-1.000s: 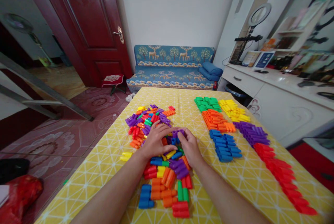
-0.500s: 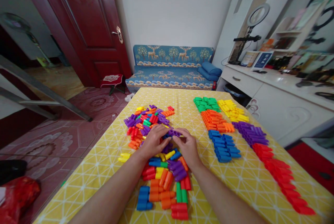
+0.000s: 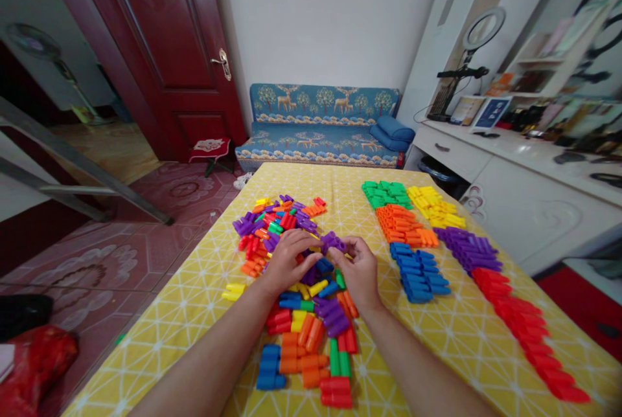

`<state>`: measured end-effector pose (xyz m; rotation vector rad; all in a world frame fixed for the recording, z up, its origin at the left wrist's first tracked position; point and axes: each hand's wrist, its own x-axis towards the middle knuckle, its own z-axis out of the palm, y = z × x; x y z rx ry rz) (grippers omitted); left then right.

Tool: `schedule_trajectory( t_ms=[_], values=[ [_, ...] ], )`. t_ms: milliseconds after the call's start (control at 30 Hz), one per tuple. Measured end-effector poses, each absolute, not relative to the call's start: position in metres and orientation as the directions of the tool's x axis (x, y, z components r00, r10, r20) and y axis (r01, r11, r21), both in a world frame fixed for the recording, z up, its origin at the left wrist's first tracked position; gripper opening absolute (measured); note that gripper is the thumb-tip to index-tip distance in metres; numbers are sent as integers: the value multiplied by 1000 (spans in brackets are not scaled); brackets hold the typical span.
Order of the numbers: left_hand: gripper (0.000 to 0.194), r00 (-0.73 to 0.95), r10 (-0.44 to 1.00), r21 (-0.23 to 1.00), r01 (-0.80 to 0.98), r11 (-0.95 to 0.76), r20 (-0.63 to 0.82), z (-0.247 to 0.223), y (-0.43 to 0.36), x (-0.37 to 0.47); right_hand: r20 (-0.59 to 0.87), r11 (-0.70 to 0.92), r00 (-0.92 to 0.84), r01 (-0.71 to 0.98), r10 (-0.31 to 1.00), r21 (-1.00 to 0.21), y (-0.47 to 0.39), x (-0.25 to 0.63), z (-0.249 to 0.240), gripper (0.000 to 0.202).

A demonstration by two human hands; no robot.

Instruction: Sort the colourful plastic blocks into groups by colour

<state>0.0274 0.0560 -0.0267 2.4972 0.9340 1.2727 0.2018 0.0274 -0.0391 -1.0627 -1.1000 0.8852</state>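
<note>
A cluster of purple tube pieces is held up over the mixed pile. My right hand pinches its right side between thumb and fingers. On the cluster's left side, my left hand has its fingers curved and the fingertips at the purple pieces; whether it grips them firmly is hard to tell. Beneath and around both hands lies the mixed heap of red, purple, orange, green, yellow and blue pieces. Nearer pieces include a purple group and a blue group.
Right of the hands, pieces lie grouped by colour: green, orange, blue, yellow, purple and red. The yellow patterned tablecloth runs beneath. Beyond stands a blue sofa.
The purple cluster has tilted and risen slightly, and my right hand has shifted a little right. A green piece now shows beside my right hand. The view has moved slightly.
</note>
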Motion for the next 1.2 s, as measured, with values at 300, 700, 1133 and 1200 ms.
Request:
schedule_trajectory(
  t_ms=[300,700,1133,1200],
  values=[
    [17,434,595,437,413,-799,677,-29,55,27,456,445,55,145,888,-884,17,200,-24,18],
    [18,476,598,456,388,-801,644,-26,55,26,505,487,10,247,863,-838,17,207,-19,41],
    [21,475,653,492,429,-758,591,-26,57,27,451,103,200,821,870,-562,58,480,36,44],
    [22,468,661,496,436,-750,587,-26,57,27,358,28,215,824,909,-566,62,515,38,44]
  ],
)
